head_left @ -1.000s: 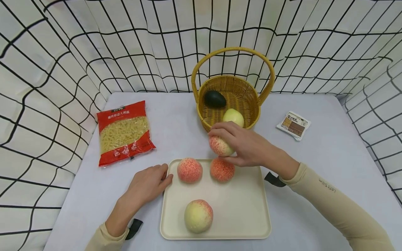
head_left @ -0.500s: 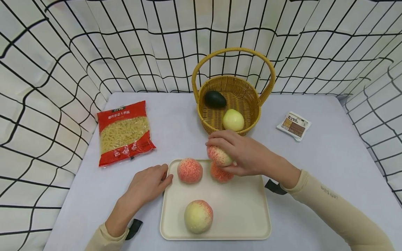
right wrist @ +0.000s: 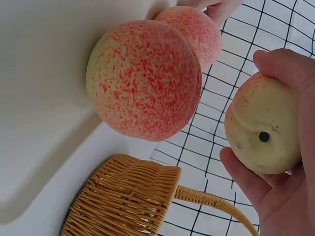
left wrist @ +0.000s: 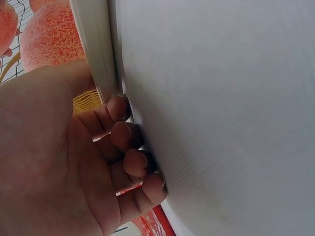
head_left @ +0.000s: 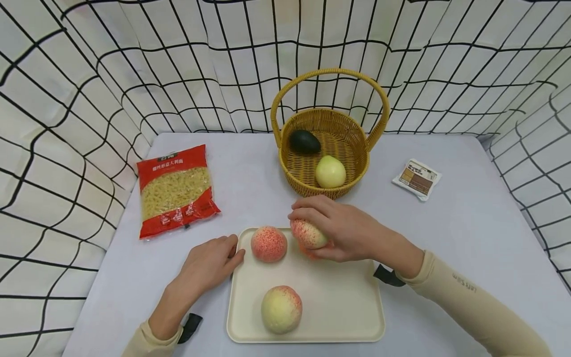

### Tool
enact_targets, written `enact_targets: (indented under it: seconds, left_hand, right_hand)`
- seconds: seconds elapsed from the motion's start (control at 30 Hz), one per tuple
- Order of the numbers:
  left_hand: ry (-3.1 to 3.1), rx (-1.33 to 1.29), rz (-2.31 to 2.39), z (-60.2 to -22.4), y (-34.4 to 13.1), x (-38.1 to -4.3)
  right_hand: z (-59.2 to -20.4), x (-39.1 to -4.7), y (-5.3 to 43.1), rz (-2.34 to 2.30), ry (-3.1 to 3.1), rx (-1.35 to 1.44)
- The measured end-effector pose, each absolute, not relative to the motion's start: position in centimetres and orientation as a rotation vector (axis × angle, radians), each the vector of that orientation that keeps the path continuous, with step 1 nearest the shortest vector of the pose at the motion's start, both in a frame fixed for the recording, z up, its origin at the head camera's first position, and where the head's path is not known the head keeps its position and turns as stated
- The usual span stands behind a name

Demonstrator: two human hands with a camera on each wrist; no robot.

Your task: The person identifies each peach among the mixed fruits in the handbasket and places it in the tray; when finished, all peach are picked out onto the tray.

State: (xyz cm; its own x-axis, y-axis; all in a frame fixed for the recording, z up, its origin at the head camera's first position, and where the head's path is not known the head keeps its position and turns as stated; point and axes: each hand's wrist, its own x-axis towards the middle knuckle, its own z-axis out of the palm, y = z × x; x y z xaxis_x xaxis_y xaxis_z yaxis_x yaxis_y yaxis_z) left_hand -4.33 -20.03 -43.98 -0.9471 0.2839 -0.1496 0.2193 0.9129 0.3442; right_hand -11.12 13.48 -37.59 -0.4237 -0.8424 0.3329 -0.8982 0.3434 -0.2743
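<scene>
My right hand (head_left: 345, 229) holds a pale peach with red speckles (head_left: 308, 234) above the back of the cream tray (head_left: 339, 307). In the right wrist view, fingers and thumb curl round this peach (right wrist: 268, 128). Beneath it on the tray is a redder peach (right wrist: 145, 81), mostly hidden in the head view. Another red peach (head_left: 269, 244) sits at the tray's back left, and a yellowish peach (head_left: 281, 309) near its front. At the tray's left edge my left hand (head_left: 207, 263) pinches the rim; its other fingertips touch the tabletop in the left wrist view.
A wicker basket (head_left: 290, 173) with a tall handle stands behind the tray, containing a dark green avocado-like fruit (head_left: 305, 142) and a pale yellow-green round fruit (head_left: 330, 172). A pasta bag (head_left: 176, 193) lies left, a small packet (head_left: 417, 179) right. Black-gridded white curtains surround the table.
My right hand has moved from the basket's front edge toward the tray, bringing the peach down and slightly left over the red one. My left hand stays at the tray's edge.
</scene>
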Motion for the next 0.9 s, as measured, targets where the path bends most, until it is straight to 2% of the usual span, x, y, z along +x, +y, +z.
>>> enact_targets:
  seconds: [0.9]
  left_hand:
    - [2.872, 0.38, 0.478, -44.0, -20.0, -4.4]
  right_hand:
    - [-38.3, -9.1, 13.7, 0.679, -2.459, 1.644]
